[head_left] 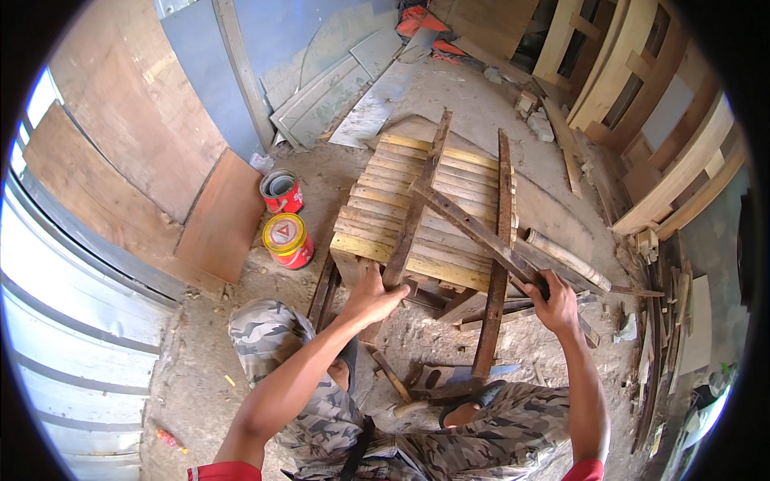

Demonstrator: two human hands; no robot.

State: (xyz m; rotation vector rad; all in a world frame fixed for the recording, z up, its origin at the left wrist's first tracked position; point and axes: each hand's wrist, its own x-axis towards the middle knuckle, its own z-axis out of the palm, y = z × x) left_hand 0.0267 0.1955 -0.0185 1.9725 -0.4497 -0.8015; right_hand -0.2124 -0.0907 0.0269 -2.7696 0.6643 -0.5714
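A slatted wooden platform (381, 195), made of pale narrow boards, stands on the ground ahead of me. My left hand (374, 300) is closed around the near end of a brown wooden strip (417, 216), which slants across the slats to the far side. In my right hand (553, 305) is the near end of a second wooden strip (473, 228); it runs diagonally up to the left, its far end meeting the first strip. Beneath this diagonal strip passes a third, darker wooden strip (492, 313), reaching from near my foot to beyond the platform.
Two red paint cans (289, 240) stand left of the platform. A wooden-handled tool (391, 373) lies between my legs. A rounded wooden pole (565, 260) lies at right, near stacked scrap wood (658, 353). Plywood sheets (136, 112) lean at left; wooden frames (682, 176) line the right.
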